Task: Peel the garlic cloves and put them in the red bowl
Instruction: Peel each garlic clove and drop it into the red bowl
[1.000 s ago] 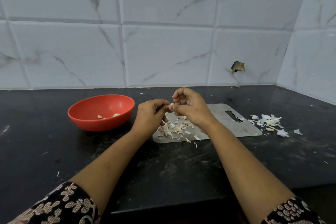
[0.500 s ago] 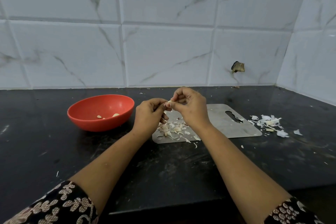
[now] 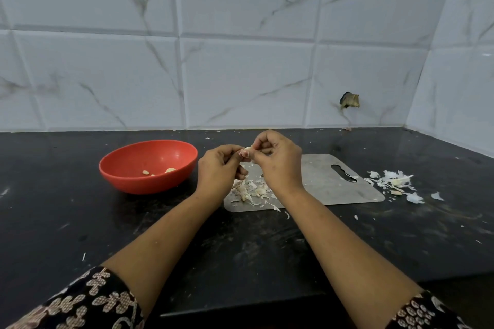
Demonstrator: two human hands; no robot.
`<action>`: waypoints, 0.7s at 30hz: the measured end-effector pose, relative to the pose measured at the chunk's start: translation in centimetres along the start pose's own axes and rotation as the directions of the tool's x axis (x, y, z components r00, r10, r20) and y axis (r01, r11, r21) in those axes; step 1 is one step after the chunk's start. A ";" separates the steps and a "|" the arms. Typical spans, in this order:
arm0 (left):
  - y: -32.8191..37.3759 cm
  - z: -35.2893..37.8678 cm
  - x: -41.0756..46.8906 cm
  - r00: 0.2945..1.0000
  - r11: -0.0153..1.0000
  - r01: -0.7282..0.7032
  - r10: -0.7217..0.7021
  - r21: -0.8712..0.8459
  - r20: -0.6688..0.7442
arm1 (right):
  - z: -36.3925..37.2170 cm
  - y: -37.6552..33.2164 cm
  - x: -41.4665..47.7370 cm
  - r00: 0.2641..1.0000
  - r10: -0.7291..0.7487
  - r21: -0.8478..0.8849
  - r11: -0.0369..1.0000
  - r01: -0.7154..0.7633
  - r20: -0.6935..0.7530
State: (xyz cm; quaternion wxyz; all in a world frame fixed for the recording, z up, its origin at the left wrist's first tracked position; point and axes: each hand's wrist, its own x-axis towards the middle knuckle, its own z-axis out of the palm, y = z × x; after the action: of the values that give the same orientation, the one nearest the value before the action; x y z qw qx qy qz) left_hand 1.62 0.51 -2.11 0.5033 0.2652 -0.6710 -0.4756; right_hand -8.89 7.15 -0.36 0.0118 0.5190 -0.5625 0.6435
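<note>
A small pale garlic clove (image 3: pixel 248 149) is pinched between the fingertips of my left hand (image 3: pixel 219 168) and my right hand (image 3: pixel 278 160), held above the left end of a steel cutting board (image 3: pixel 328 184). Unpeeled cloves and loose skins (image 3: pixel 250 191) lie on the board just under my hands. The red bowl (image 3: pixel 123 168) sits to the left on the black counter, with a few peeled cloves (image 3: pixel 160 171) inside. Most of the held clove is hidden by my fingers.
A heap of white garlic skins (image 3: pixel 395 183) lies on the counter right of the board. The black counter (image 3: pixel 66 222) ends at a marble-tiled wall behind and on the right. A broken hole (image 3: pixel 349 100) shows in the wall tile.
Both hands have risen slightly and stayed together over the board, fingers working on the clove. The bowl and board have not moved.
</note>
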 end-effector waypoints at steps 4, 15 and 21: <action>0.1 0.0 -0.1 1.000 1.000 0.008 -0.008 -0.009 -0.005 | 0.0 0.0 0.0 1.000 0.003 -0.006 1.000 -0.003 0.005; 0.1 -0.1 0.1 0.999 0.997 0.033 -0.031 -0.075 0.015 | -1.3 0.2 0.8 0.958 0.174 0.196 0.956 -0.220 0.229; 0.4 0.0 -0.1 0.999 0.998 0.021 -0.019 -0.066 0.036 | -1.5 0.6 1.0 0.965 0.175 0.123 0.972 -0.201 0.197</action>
State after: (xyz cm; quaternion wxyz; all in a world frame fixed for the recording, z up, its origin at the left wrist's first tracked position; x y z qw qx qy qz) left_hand 1.66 0.74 -1.82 0.4952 0.2466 -0.6607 -0.5074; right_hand -10.68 7.49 0.14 -0.1387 0.5203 -0.5608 0.6289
